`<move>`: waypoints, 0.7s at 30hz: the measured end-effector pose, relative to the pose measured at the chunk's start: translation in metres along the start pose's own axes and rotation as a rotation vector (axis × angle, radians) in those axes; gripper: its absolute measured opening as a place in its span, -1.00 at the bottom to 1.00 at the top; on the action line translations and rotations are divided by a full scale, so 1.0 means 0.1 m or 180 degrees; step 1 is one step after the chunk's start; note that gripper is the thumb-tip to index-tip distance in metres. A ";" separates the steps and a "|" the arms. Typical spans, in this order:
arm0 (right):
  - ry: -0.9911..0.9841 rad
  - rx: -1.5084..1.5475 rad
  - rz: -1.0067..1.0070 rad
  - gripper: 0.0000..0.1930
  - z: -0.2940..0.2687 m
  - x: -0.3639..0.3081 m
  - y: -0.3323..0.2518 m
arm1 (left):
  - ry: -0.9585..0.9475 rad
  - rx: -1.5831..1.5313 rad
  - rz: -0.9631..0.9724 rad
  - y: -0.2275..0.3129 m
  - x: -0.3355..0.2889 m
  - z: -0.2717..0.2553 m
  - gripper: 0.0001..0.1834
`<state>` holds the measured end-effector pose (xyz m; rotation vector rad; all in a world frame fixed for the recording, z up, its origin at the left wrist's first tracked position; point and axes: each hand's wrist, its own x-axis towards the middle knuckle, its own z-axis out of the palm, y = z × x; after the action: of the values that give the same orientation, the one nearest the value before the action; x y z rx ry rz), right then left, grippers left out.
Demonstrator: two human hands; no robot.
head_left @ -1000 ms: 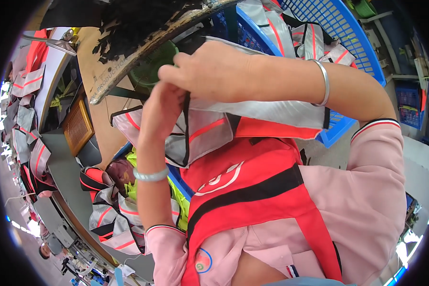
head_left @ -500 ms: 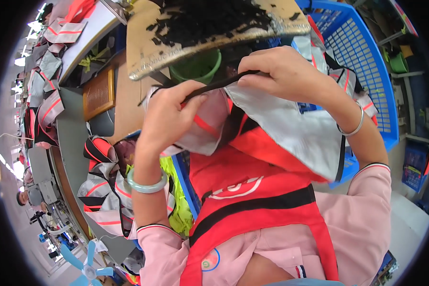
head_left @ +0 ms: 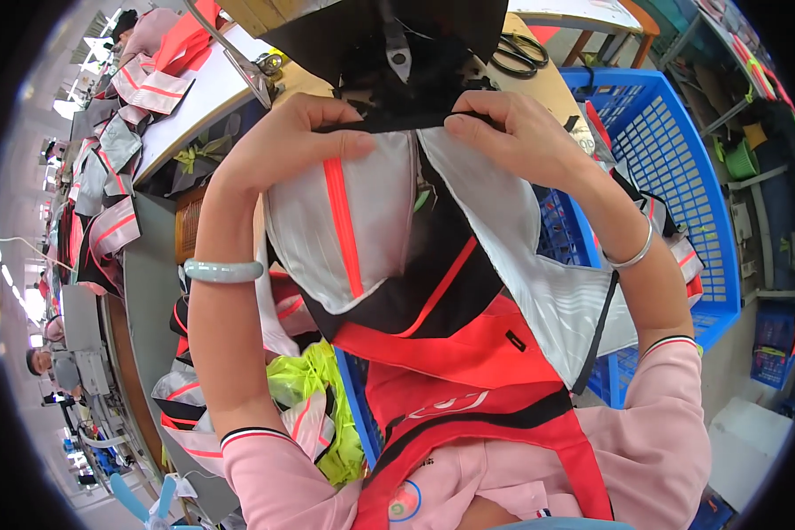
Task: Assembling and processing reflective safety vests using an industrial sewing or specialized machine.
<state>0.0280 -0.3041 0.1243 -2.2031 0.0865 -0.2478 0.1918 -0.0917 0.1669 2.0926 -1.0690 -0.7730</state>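
A sewn piece of silver-grey, black and red fabric [head_left: 455, 291] with orange stripes hangs between my arms, in front of my red apron [head_left: 468, 424]. Its upper edge carries a black binding strip [head_left: 402, 121]. My left hand [head_left: 305, 137] pinches that strip near its left end, thumb below and fingers above. At the other end, my right hand [head_left: 526, 132] grips the black edge in the same way. Just beyond the stretched edge are a dark machine plate [head_left: 344, 49] and a pointed metal part [head_left: 399, 62]. Black scraps lie around there, partly hidden.
Black-handled scissors [head_left: 518, 57] lie on the wooden table at the far right. A blue plastic basket [head_left: 698, 177] with similar pieces stands on my right. More striped pieces and yellow-green fabric [head_left: 327, 397] are heaped at my left. People sit farther left.
My hands have moved farther apart, pulling the black strip level and spreading the fabric flatter. The view has shifted, so the dark machine plate and scissors now show.
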 end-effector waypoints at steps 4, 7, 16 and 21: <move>0.0074 -0.0084 0.0051 -0.69 0.01 0.18 0.13 | -0.0037 0.0042 -0.0121 -0.09 0.23 -0.10 -0.53; 0.0078 -0.0071 0.0110 -0.68 -0.01 0.27 0.20 | -0.0002 0.0052 -0.0161 -0.12 0.36 -0.12 -0.47; -0.0062 -0.0450 -0.0058 -0.62 -0.08 0.42 0.32 | 0.0082 0.0182 -0.0232 -0.11 0.46 -0.15 -0.54; -0.0392 -0.0380 0.0126 -0.64 -0.11 0.46 0.25 | -0.0019 0.0125 -0.0283 -0.17 0.48 -0.20 -0.46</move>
<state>0.0713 -0.3349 0.1172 -2.3274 0.0784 -0.0862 0.2384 -0.1188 0.1564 2.1848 -1.0075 -0.8075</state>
